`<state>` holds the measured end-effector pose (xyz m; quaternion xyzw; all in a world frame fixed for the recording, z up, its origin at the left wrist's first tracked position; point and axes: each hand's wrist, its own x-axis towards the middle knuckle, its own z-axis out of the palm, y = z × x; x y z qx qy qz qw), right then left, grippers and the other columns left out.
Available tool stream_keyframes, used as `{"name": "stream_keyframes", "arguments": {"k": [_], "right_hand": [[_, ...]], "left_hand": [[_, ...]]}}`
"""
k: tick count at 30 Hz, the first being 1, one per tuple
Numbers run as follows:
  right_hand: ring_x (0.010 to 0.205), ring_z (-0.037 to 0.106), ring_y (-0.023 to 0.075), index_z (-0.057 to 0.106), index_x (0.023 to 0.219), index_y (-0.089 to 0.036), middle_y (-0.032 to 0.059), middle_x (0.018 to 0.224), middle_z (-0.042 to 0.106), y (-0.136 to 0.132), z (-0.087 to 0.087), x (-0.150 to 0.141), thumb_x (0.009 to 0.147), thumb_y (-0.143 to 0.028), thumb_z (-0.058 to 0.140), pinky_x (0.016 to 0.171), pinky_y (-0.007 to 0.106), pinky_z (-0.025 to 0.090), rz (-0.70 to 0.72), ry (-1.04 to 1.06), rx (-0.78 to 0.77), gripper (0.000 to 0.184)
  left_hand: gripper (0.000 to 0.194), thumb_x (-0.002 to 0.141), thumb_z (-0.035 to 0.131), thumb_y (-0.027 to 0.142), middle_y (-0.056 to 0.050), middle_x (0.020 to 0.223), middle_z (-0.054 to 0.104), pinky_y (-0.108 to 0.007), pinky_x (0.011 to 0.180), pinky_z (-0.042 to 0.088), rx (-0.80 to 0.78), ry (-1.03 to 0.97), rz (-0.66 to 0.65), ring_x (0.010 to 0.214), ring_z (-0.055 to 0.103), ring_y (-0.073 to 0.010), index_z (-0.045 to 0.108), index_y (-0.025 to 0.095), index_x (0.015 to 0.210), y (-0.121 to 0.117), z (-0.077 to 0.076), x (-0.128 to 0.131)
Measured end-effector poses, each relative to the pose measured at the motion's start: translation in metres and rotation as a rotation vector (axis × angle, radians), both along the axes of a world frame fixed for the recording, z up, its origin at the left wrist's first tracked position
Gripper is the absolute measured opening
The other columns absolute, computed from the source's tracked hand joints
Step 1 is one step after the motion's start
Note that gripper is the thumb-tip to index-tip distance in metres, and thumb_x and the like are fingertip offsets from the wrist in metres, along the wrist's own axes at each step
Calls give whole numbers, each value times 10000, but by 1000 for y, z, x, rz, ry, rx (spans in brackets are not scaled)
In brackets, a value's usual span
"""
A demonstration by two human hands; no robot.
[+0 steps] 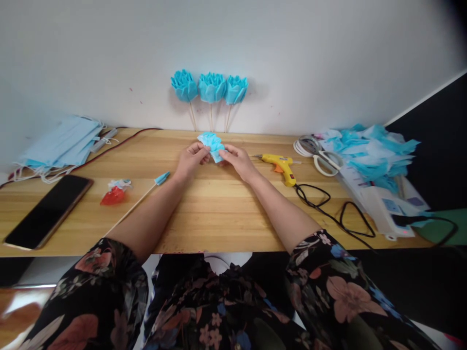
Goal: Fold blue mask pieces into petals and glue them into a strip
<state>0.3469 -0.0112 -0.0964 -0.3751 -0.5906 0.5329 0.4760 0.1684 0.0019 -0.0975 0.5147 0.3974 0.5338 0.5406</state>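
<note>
Between my two hands, over the back middle of the table, is a piece of pleated blue fabric (212, 144) with pale edges. My left hand (193, 158) pinches its left end, fingers curled. At its right end my right hand (236, 159) grips it between thumb and fingers. A thin wooden stick with a blue wrapped tip (162, 178) lies beside my left forearm, which hides its lower end. Behind my hands, three blue fabric flowers (212, 88) on thin sticks lean against the wall.
A yellow glue gun (279, 163) with a black cord lies at right, near scissors (327, 163), a tape roll (306, 146), blue fabric scraps (375, 150) and a white power strip (386, 212). At left are face masks (65, 141), a phone (49, 211) and a small red item (114, 195).
</note>
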Motion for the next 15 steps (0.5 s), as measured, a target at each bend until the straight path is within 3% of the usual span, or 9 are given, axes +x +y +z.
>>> {"name": "stream_keyframes", "arguments": {"k": [7,11,15], "right_hand": [[696,508,124,644,827,-194,-32,727,598,2,-2,-2,730,-533,735,683,262,443,-102,-18,-8,365],[695,499,123,641,822,-188,-31,734,590,1,-1,-1,757,-512,713,686,264,417,-83,-24,13,338],[693,473,116,603,730,-185,-43,696,554,1,0,0,765,-488,705,690,258,373,-85,-69,53,322]], "left_hand": [[453,799,716,610,-20,655,659,-236,609,441,48,93,-65,596,557,-100,653,179,674,-1,2,0],[382,670,854,510,5,672,665,-240,656,459,38,117,-97,621,561,-101,660,183,711,-3,4,-1],[321,676,844,450,7,681,665,-259,698,474,20,112,-124,648,574,-115,661,190,713,-4,6,-2]]}}
